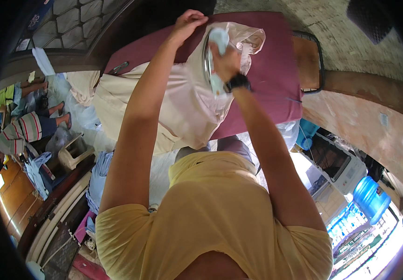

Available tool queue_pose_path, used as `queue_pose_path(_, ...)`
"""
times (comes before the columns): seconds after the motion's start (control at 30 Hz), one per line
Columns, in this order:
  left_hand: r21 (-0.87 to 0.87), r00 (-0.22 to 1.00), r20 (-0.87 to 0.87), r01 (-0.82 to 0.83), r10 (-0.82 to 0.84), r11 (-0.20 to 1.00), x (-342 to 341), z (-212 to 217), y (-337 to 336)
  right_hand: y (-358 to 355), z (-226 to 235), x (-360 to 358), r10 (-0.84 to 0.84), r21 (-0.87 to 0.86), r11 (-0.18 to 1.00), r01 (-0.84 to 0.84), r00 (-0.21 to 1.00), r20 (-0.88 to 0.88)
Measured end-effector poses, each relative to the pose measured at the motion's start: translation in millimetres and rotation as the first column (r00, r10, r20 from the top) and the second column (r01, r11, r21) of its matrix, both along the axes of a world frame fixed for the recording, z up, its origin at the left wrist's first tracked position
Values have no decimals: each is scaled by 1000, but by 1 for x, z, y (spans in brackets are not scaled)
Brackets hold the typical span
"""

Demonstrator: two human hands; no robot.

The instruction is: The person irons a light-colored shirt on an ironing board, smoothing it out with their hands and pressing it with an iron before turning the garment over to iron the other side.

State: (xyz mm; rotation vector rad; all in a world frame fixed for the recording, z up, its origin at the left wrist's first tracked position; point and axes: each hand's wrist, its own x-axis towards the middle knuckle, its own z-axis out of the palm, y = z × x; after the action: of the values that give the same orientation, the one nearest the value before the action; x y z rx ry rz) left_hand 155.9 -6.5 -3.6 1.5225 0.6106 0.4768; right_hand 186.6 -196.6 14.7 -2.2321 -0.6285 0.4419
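A cream garment (178, 98) lies spread over a maroon-covered ironing board (271, 88), its near part hanging off the front edge. My right hand (229, 61), blurred by motion, is wrapped round a clothes iron with a pale blue body (219, 37). The iron rests on the right part of the garment, its shiny rim turned left. My left hand (189, 24) is at the far edge of the board, left of the iron, its fingers curled together. Whether cloth is between them is hidden. A small dark elongated object (119, 68) lies at the board's left end.
A metal rack (321, 60) projects from the board's right end. At the left are a person in a striped shirt (22, 133), a plastic stool (74, 153) and blue folded cloth (99, 179). A blue water jug (371, 199) and a white appliance (346, 175) stand at the right.
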Motion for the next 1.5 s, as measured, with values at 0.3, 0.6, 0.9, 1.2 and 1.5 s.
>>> queue_pose_path(0.3, 542, 677, -728, 476, 104, 693, -135, -12, -21, -16, 10, -30, 207, -52, 977, -206, 978, 21)
queue_pose_path(0.6, 386, 867, -493, 137, 78, 912, -132, -50, 0, 68, 13, -9, 256, -65, 965, -255, 966, 21)
queue_pose_path(0.9, 74, 964, -254, -66, 83, 995, -141, -65, 17, 4, 10, -57, 335, 47, 941, -335, 942, 23)
queue_pose_path(1.2, 72, 950, -271, -141, 156, 987, -136, -52, 7, -26, 12, -46, 569, -16, 822, -569, 822, -6)
queue_pose_path(1.5, 327, 859, -503, 86, 96, 941, -128, -23, -6, -147, 13, -63, 574, -13, 818, -575, 815, 77)
